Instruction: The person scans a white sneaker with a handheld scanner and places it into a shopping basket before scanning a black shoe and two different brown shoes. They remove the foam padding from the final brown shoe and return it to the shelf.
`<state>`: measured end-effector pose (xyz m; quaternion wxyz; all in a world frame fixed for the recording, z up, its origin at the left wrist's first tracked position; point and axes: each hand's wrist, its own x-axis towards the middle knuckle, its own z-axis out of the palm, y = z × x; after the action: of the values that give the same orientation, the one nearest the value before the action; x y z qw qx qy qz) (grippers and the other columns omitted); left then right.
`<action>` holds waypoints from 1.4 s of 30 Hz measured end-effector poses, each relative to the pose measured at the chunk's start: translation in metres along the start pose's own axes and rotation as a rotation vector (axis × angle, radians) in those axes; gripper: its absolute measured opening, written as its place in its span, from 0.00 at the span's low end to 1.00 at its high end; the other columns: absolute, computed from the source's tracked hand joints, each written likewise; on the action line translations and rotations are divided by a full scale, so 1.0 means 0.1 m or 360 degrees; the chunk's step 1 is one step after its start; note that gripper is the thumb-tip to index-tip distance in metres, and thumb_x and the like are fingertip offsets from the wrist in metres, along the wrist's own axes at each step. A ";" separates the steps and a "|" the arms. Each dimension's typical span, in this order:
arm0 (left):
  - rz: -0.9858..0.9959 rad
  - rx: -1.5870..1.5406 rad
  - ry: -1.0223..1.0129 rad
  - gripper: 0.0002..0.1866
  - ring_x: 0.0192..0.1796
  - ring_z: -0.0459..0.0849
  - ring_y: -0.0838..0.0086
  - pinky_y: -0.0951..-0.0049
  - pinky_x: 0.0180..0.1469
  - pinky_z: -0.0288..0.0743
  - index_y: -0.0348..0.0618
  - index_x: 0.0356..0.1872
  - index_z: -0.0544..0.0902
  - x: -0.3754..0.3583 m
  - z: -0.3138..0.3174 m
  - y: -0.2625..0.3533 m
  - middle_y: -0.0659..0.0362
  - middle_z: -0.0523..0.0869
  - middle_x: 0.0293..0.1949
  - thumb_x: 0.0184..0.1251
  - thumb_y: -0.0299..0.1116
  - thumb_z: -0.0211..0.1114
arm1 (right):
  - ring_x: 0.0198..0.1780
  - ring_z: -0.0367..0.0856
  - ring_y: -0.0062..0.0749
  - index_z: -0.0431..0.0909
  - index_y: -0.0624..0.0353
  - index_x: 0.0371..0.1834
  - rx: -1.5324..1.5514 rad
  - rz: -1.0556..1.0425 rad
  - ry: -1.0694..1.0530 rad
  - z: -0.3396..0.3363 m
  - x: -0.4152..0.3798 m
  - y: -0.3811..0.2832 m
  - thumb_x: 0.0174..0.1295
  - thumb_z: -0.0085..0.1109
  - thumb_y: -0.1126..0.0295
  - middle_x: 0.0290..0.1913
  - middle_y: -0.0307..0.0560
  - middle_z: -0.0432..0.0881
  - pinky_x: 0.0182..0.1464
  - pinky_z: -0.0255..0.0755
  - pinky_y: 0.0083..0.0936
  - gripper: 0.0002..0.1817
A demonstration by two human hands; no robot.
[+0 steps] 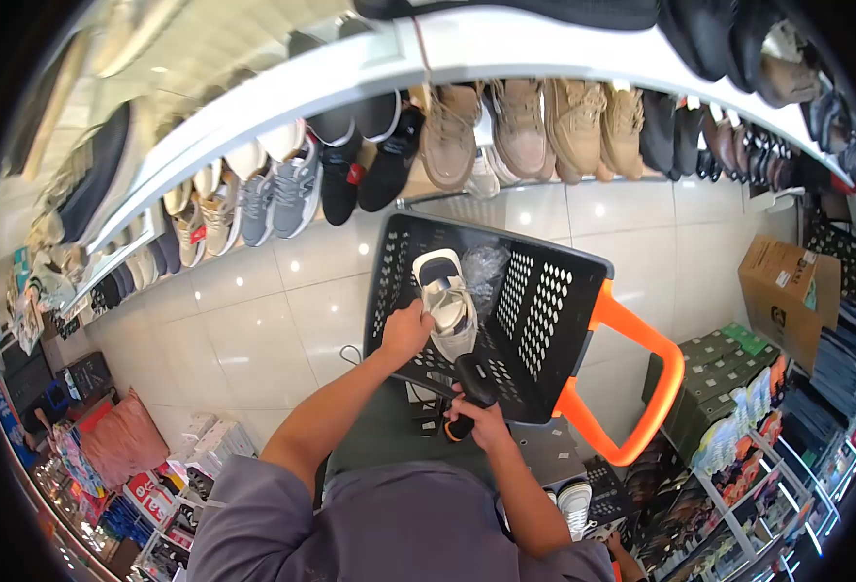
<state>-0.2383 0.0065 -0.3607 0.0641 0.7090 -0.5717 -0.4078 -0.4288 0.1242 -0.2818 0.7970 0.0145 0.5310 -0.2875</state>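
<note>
My left hand (406,331) is closed on the near side of a pale beige sneaker (455,335), which lies over the inside of a black perforated shopping basket (534,373). The sneaker's opening faces up, and something pale fills part of it. In my right hand (482,423) is a black handheld barcode scanner (476,381) with orange trim, its head close to the near end of the sneaker. Crumpled clear plastic (484,267) rests in the basket beside the shoe. An orange handle (675,373) sticks out from the basket's right side.
Shoe shelves (350,73) curve across the far side, with several sneakers and tan boots (575,121). A cardboard box (787,291) and stacked dark green boxes (704,378) stand at right. White boxes (209,446) and a pink bag (127,438) are at left. Pale tiles (253,339) cover the floor.
</note>
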 end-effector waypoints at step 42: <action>0.1316 -0.1897 0.0009 0.35 0.56 0.72 0.74 0.71 0.60 0.66 0.40 0.57 0.63 -2.39 -1.93 2.25 0.56 0.72 0.55 0.54 0.39 0.75 | 0.60 0.73 0.36 0.66 0.60 0.64 0.0143 -0.1334 -0.0728 0.43 -1.96 -1.13 0.50 0.68 0.79 0.57 0.45 0.73 0.63 0.68 0.38 0.35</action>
<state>-0.2863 0.0641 0.0120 0.5902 0.2804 -0.4735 -0.5906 -0.4996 0.1024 -0.0634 0.7074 -0.2301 0.2893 -0.6024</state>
